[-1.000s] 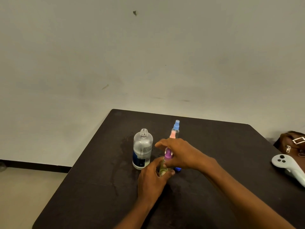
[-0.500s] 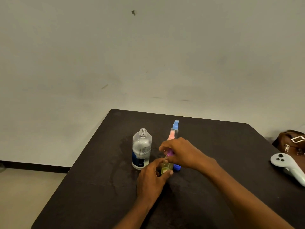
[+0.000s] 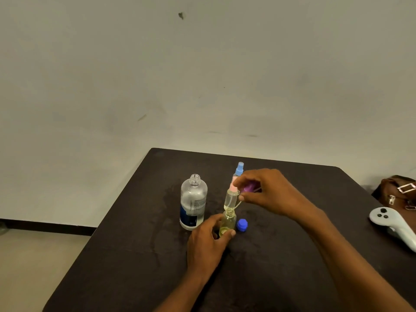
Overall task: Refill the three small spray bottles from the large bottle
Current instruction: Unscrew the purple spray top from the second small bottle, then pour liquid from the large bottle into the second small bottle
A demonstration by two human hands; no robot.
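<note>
We saw a dark table (image 3: pixel 123 266) against a scuffed pale wall (image 3: pixel 157 75), with beige floor (image 3: pixel 33 266) and dark skirting (image 3: pixel 45 226) below.

One head-worn view, looking forward and down.

The wide-angle camera looks from over the near side of the tabletop (image 3: pixel 126 262) toward the wall (image 3: pixel 202 75) beyond its far edge. The tabletop fills the lower half of the view, close by, with the left hand (image 3: pixel 207 242) and right hand (image 3: pixel 265 192) reaching in toward its middle.
</note>
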